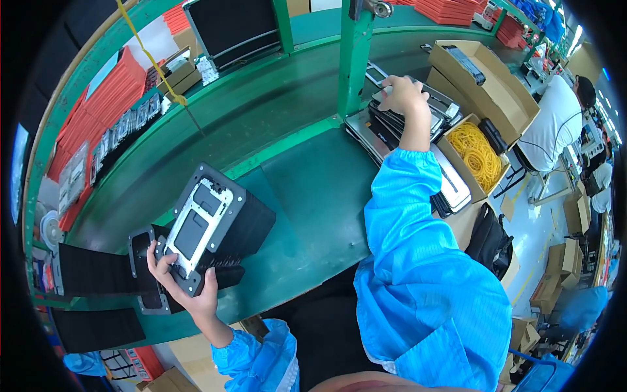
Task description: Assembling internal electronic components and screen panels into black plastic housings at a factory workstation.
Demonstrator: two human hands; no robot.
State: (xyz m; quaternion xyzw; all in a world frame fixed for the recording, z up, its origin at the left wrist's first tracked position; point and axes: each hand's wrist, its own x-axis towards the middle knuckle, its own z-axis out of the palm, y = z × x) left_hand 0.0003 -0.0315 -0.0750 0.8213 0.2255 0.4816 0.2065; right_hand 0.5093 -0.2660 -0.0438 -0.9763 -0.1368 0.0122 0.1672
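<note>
My left hand point(191, 289) closes around the near end of a black fixture plate point(230, 196), with the thumb on its right side and the fingers on its left. A silver-white phone-sized metal frame point(208, 210) lies in the plate's recess. Beneath it is a thick stack of similar black plates point(251, 225), partly hidden. At the far right, my right hand point(403, 98) reaches onto a pile of flat metal frames point(445, 108), its fingers apart and bent downward over the upper pieces. The fingertips are partly hidden against the pile.
More black plates point(98, 269) stand at the left. Beyond the green mat point(313, 196) rises a green post point(356, 62). A cardboard box point(483, 186) with yellow cord point(475, 153) sits at the right. A yellow cord point(147, 49) hangs at upper left. Another person point(558, 117) sits far right.
</note>
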